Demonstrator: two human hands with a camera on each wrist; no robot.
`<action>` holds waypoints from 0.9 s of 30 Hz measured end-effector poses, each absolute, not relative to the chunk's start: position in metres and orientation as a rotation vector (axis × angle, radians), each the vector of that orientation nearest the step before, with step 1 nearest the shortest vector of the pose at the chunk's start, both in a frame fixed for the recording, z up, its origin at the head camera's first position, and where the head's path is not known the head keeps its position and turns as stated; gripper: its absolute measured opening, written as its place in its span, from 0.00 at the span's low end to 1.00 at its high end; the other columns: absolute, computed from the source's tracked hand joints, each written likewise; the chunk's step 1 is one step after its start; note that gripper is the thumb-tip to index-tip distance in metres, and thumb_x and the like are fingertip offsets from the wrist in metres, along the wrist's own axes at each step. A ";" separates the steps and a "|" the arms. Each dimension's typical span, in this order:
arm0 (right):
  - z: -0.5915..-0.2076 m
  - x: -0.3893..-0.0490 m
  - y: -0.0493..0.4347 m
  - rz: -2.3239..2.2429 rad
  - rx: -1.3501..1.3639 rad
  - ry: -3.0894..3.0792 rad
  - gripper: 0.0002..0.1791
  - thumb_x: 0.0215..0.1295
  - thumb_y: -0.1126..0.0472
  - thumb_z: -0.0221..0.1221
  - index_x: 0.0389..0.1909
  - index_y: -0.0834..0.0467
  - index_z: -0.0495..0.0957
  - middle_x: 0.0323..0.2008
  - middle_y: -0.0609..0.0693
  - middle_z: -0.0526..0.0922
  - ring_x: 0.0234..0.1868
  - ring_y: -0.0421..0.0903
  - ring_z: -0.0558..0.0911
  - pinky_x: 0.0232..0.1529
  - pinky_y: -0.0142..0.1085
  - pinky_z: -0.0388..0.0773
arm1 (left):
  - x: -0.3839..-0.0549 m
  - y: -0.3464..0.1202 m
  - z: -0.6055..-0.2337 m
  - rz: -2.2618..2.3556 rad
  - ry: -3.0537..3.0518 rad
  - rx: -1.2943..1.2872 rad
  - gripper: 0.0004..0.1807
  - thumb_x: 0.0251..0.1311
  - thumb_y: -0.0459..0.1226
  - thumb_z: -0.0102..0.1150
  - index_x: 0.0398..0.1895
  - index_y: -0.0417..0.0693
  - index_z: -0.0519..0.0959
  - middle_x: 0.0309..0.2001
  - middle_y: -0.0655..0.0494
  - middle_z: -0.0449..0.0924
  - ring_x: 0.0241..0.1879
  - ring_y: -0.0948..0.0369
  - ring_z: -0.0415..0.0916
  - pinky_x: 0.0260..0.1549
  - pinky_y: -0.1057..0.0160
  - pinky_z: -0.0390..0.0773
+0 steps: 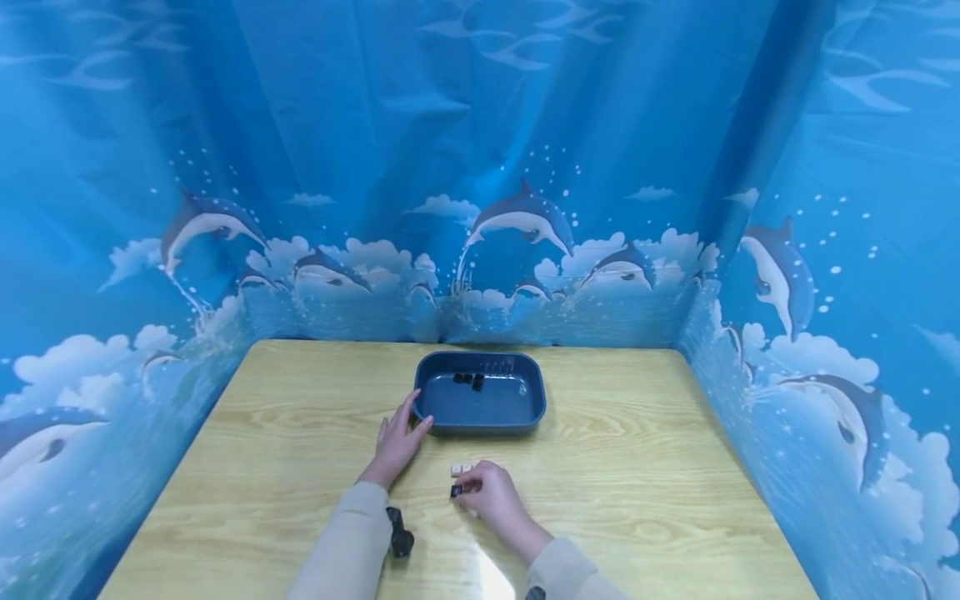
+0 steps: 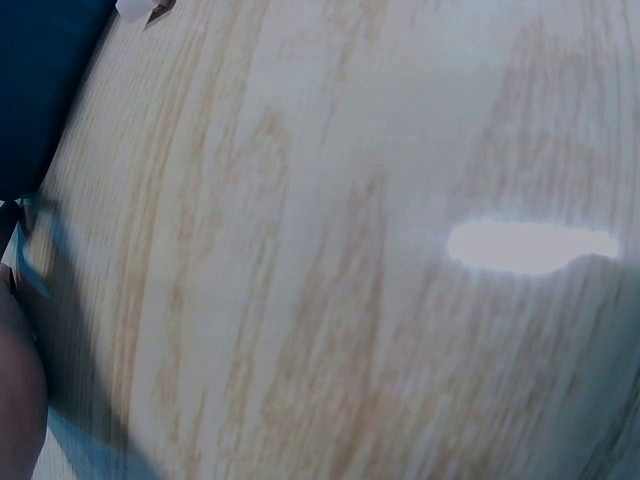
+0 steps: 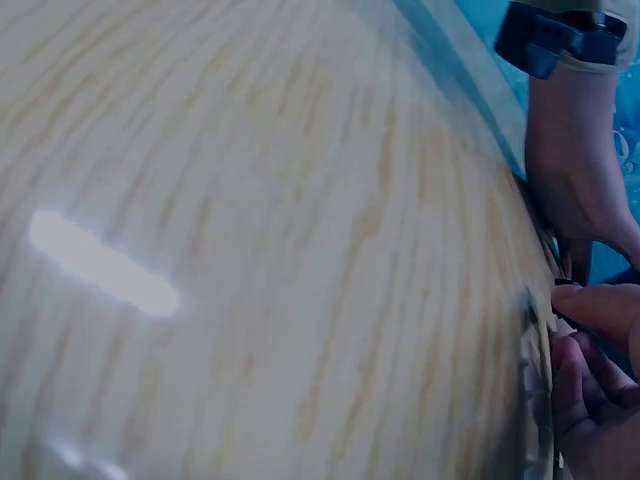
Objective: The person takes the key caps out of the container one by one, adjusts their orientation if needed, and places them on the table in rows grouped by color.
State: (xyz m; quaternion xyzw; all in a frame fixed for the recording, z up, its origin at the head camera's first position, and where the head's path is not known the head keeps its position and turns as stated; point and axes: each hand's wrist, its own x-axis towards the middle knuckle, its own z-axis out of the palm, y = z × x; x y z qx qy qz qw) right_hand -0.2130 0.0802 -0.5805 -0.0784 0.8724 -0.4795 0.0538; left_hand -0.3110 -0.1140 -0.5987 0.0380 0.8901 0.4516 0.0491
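A dark blue rectangular tray (image 1: pixel 480 429) sits toward the back of the wooden table, with several small black blocks (image 1: pixel 468 379) inside. My left hand (image 1: pixel 397 446) touches the tray's near left corner, its thumb and fingers spread along the rim. In front of the tray, my right hand (image 1: pixel 495 496) pinches a small black block (image 1: pixel 456 492) between thumb and fingertips, just above or on the table; which one I cannot tell. Small white blocks (image 1: pixel 456 471) with faint marks lie just beyond it, partly hidden by the hand. In the right wrist view, the pinching fingers (image 3: pixel 600 310) appear at the right edge.
Pale wood-grain table (image 1: pixel 637 467) stretches to both sides of the tray. A blue curtain (image 1: pixel 360 167) printed with dolphins hangs behind and along the sides. Black devices are strapped on both wrists, the left wrist device (image 1: pixel 401 537) showing more. Bright glare (image 1: pixel 495 575) marks the near tabletop.
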 end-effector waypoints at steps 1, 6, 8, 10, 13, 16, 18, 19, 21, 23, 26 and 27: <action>-0.582 -0.213 0.080 -1.443 -0.255 2.670 0.11 0.46 0.70 0.72 0.34 0.61 0.86 0.27 0.42 0.77 0.28 0.37 0.75 0.31 0.28 0.77 | -0.311 -0.114 -0.598 1.375 2.712 0.118 0.39 0.69 0.58 0.47 0.78 0.60 0.48 0.75 0.45 0.51 0.73 0.46 0.48 0.70 0.43 0.25; -0.589 -0.212 0.078 -1.437 -0.317 2.718 0.11 0.45 0.72 0.71 0.33 0.63 0.86 0.25 0.43 0.77 0.27 0.35 0.75 0.29 0.27 0.77 | -0.312 -0.113 -0.598 1.371 2.713 0.118 0.38 0.70 0.56 0.47 0.78 0.60 0.48 0.75 0.45 0.51 0.73 0.47 0.48 0.70 0.44 0.25; -0.591 -0.212 0.078 -1.450 -0.319 2.716 0.12 0.45 0.73 0.71 0.33 0.63 0.86 0.25 0.43 0.78 0.26 0.35 0.75 0.29 0.27 0.78 | -0.312 -0.113 -0.598 1.374 2.712 0.112 0.37 0.71 0.54 0.48 0.78 0.60 0.48 0.75 0.45 0.51 0.73 0.47 0.49 0.70 0.44 0.25; -0.593 -0.212 0.078 -1.459 -0.324 2.717 0.12 0.45 0.73 0.71 0.34 0.63 0.85 0.25 0.43 0.78 0.26 0.35 0.75 0.28 0.27 0.78 | -0.312 -0.113 -0.599 1.377 2.713 0.109 0.37 0.71 0.53 0.49 0.78 0.59 0.48 0.75 0.44 0.52 0.73 0.47 0.49 0.70 0.44 0.25; -0.594 -0.212 0.078 -1.455 -0.324 2.723 0.12 0.45 0.73 0.71 0.34 0.63 0.85 0.25 0.43 0.78 0.26 0.35 0.75 0.28 0.26 0.78 | -0.313 -0.112 -0.600 1.375 2.716 0.105 0.37 0.71 0.52 0.49 0.78 0.59 0.48 0.75 0.44 0.52 0.73 0.46 0.49 0.70 0.44 0.25; -0.594 -0.212 0.078 -1.454 -0.327 2.726 0.12 0.46 0.73 0.71 0.35 0.64 0.85 0.25 0.43 0.78 0.25 0.35 0.75 0.27 0.27 0.77 | -0.313 -0.112 -0.601 1.369 2.716 0.104 0.37 0.71 0.52 0.49 0.78 0.60 0.48 0.75 0.44 0.52 0.73 0.47 0.49 0.70 0.44 0.25; -0.594 -0.211 0.078 -1.454 -0.321 2.721 0.12 0.46 0.73 0.70 0.35 0.64 0.85 0.25 0.43 0.79 0.25 0.35 0.76 0.27 0.26 0.77 | -0.313 -0.112 -0.601 1.368 2.716 0.101 0.37 0.71 0.52 0.49 0.78 0.60 0.48 0.75 0.44 0.52 0.73 0.47 0.49 0.70 0.44 0.25; -0.594 -0.211 0.078 -1.456 -0.324 2.721 0.12 0.46 0.73 0.70 0.35 0.64 0.85 0.25 0.43 0.79 0.26 0.35 0.76 0.28 0.26 0.77 | -0.313 -0.112 -0.601 1.366 2.715 0.097 0.37 0.70 0.53 0.49 0.78 0.61 0.48 0.75 0.45 0.52 0.73 0.47 0.49 0.70 0.44 0.25; -0.594 -0.211 0.078 -1.461 -0.325 2.718 0.12 0.46 0.73 0.70 0.36 0.65 0.85 0.26 0.44 0.79 0.26 0.35 0.76 0.28 0.27 0.78 | -0.313 -0.113 -0.601 1.365 2.718 0.098 0.37 0.70 0.53 0.49 0.77 0.60 0.49 0.75 0.44 0.52 0.73 0.47 0.49 0.70 0.44 0.25; -0.594 -0.211 0.078 -1.466 -0.322 2.714 0.12 0.47 0.73 0.70 0.36 0.65 0.85 0.26 0.44 0.79 0.26 0.35 0.76 0.28 0.27 0.78 | -0.313 -0.113 -0.601 1.361 2.720 0.096 0.37 0.70 0.53 0.49 0.77 0.61 0.49 0.75 0.44 0.53 0.73 0.47 0.49 0.70 0.44 0.25; -0.594 -0.210 0.077 -1.480 -0.327 2.711 0.13 0.46 0.74 0.70 0.36 0.66 0.85 0.26 0.44 0.79 0.26 0.35 0.76 0.28 0.27 0.78 | -0.313 -0.113 -0.602 1.366 2.723 0.102 0.36 0.71 0.52 0.49 0.77 0.60 0.49 0.74 0.44 0.53 0.73 0.47 0.49 0.70 0.44 0.25; -0.594 -0.210 0.077 -1.483 -0.328 2.711 0.13 0.46 0.74 0.70 0.37 0.66 0.85 0.26 0.45 0.79 0.26 0.35 0.76 0.28 0.27 0.78 | -0.313 -0.113 -0.602 1.367 2.720 0.100 0.36 0.71 0.52 0.49 0.77 0.61 0.49 0.75 0.45 0.53 0.73 0.47 0.49 0.70 0.45 0.25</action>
